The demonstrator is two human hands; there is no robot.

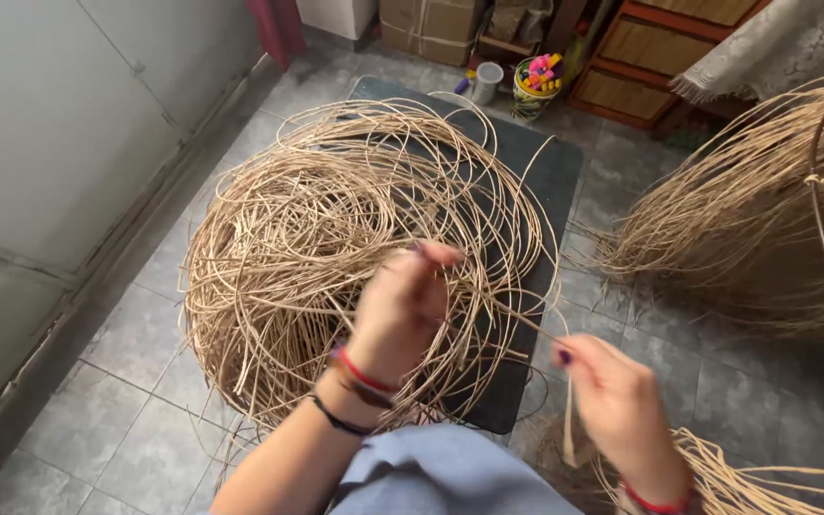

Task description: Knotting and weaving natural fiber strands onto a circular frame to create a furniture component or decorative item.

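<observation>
Large tangled coil of pale tan rattan strands point(336, 248) lying on dark floor mat point(545, 172); left hand point(398, 315) above coil, grip pinched on strands; right hand point(622, 405) beside coil, grip closed on one thin strand point(567, 420).

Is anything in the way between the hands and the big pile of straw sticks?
No. The left hand is already in among the loose strands of the cane coil on the dark mat. The right hand pinches one strand that hangs down. Nothing visible lies between hands and cane.
</observation>
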